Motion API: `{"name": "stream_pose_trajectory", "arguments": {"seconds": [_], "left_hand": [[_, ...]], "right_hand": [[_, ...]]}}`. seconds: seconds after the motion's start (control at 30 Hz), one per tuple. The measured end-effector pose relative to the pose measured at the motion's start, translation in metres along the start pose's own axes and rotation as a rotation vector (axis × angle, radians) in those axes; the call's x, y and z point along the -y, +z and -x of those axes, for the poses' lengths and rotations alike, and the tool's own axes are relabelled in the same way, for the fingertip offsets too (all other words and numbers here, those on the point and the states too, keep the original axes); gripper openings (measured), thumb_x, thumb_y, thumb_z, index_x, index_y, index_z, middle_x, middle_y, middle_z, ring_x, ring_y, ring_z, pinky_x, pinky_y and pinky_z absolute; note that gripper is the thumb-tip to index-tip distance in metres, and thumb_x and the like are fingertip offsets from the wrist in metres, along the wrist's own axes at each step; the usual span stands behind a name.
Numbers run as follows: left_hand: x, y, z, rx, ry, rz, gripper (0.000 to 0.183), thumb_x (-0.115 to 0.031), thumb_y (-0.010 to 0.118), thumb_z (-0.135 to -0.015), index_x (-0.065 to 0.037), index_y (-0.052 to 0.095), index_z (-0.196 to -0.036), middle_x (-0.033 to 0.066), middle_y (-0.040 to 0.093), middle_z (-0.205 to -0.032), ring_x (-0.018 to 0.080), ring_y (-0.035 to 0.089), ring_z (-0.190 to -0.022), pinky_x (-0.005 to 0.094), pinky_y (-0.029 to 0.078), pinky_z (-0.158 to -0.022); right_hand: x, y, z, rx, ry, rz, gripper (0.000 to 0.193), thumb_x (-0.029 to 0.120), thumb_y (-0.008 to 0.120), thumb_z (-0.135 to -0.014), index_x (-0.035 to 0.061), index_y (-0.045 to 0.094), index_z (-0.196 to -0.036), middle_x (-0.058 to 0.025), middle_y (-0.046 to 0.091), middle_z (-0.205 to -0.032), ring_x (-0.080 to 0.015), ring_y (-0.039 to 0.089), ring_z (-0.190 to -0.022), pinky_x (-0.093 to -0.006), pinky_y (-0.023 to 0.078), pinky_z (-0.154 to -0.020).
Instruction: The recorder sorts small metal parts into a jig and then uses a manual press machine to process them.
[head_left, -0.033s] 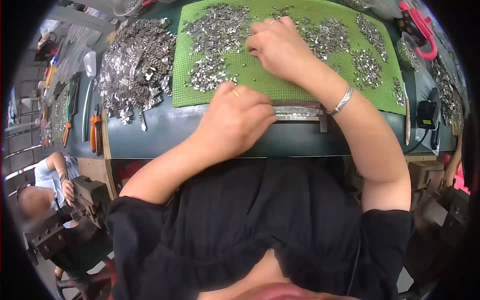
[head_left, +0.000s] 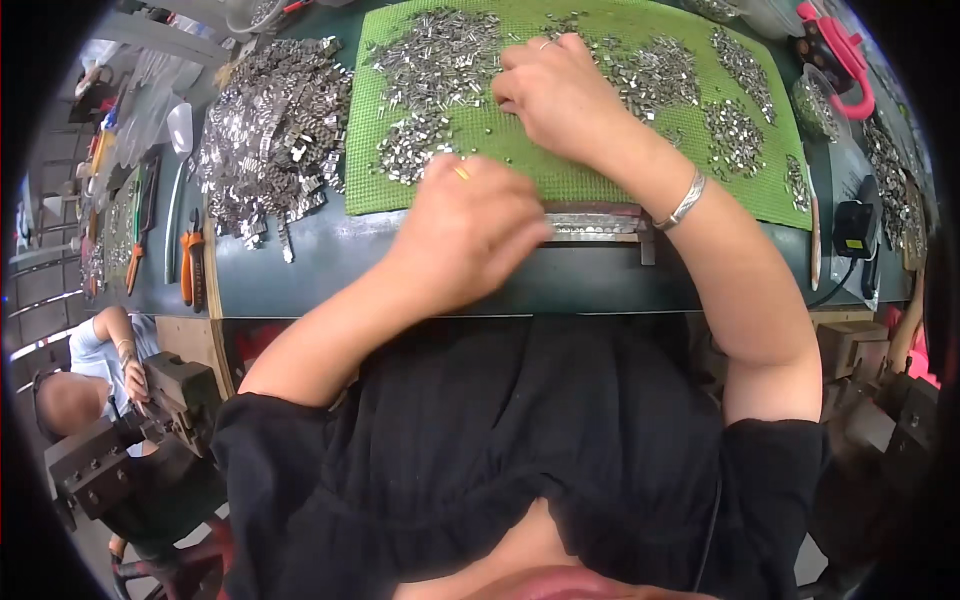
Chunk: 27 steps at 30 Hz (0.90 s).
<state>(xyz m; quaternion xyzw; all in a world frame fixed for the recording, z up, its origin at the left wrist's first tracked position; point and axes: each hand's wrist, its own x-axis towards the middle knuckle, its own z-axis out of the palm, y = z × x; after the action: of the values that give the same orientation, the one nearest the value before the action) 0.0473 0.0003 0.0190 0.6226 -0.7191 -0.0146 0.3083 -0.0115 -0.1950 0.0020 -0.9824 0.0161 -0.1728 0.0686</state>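
Observation:
My left hand is slightly blurred, curled over the front edge of the green textured mat. Its fingertips are near the left end of a narrow metal strip lying along that edge; whatever they hold is hidden. Farther back, my right hand rests over the mat with bent, closed fingers, their tips out of sight. A heap of small silvery metal pieces spreads left of it, and another heap of metal pieces lies to its right. A smaller cluster of pieces is just beyond my left hand.
A large pile of linked metal parts stands left of the mat. Orange-handled pliers lie near the table's left front. At the right are a clear bowl, pink-handled scissors and a black adapter. Another person works at lower left.
My left hand has shifted slightly back and left, drawing away from the metal strip's end. My right hand stays in nearly the same place.

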Motion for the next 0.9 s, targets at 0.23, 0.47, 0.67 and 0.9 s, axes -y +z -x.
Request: {"name": "stream_pose_trajectory", "arguments": {"seconds": [0.23,0.47,0.67,0.9], "left_hand": [[0.064,-0.009,-0.036,-0.099,-0.144,-0.498,0.015,-0.019,0.073,-0.083,-0.014,0.076,-0.097,0.0034,0.064,-0.121,0.0277,0.056,-0.116,0.0457,0.041,-0.094],[0.068,-0.009,-0.043,0.036,-0.236,-0.455,0.01,-0.013,0.073,-0.082,-0.01,0.072,-0.092,0.0044,0.065,-0.113,0.0262,0.055,-0.119,0.0452,0.039,-0.098],[0.025,-0.02,-0.038,-0.09,-0.345,0.054,0.007,-0.007,0.066,-0.083,-0.003,0.063,-0.089,0.0135,0.069,-0.074,0.033,0.069,-0.071,0.0415,0.052,-0.067],[-0.02,-0.011,-0.008,-0.051,-0.255,0.296,0.009,-0.008,0.077,-0.08,-0.006,0.07,-0.086,0.0062,0.071,-0.079,0.0248,0.066,-0.07,0.0383,0.048,-0.071]], "right_hand": [[0.007,-0.007,0.017,-0.112,-0.065,-0.047,0.018,0.003,0.065,-0.077,0.0088,0.068,-0.094,-0.0057,0.064,-0.094,-0.0251,0.061,-0.098,-0.0409,0.043,-0.086],[0.017,-0.024,0.05,0.062,-0.056,-0.055,0.009,0.0,0.062,-0.078,0.0074,0.066,-0.083,-0.0055,0.063,-0.083,-0.0257,0.062,-0.091,-0.0391,0.041,-0.083],[0.021,-0.036,0.054,0.102,0.15,-0.227,0.012,0.009,0.071,-0.08,0.0045,0.065,-0.071,-0.0131,0.067,-0.08,-0.0305,0.066,-0.088,-0.0429,0.041,-0.082],[0.023,-0.029,0.059,0.008,0.227,-0.174,0.019,0.013,0.075,-0.079,0.0053,0.064,-0.066,-0.0131,0.066,-0.07,-0.0333,0.066,-0.078,-0.0445,0.039,-0.079]]}}
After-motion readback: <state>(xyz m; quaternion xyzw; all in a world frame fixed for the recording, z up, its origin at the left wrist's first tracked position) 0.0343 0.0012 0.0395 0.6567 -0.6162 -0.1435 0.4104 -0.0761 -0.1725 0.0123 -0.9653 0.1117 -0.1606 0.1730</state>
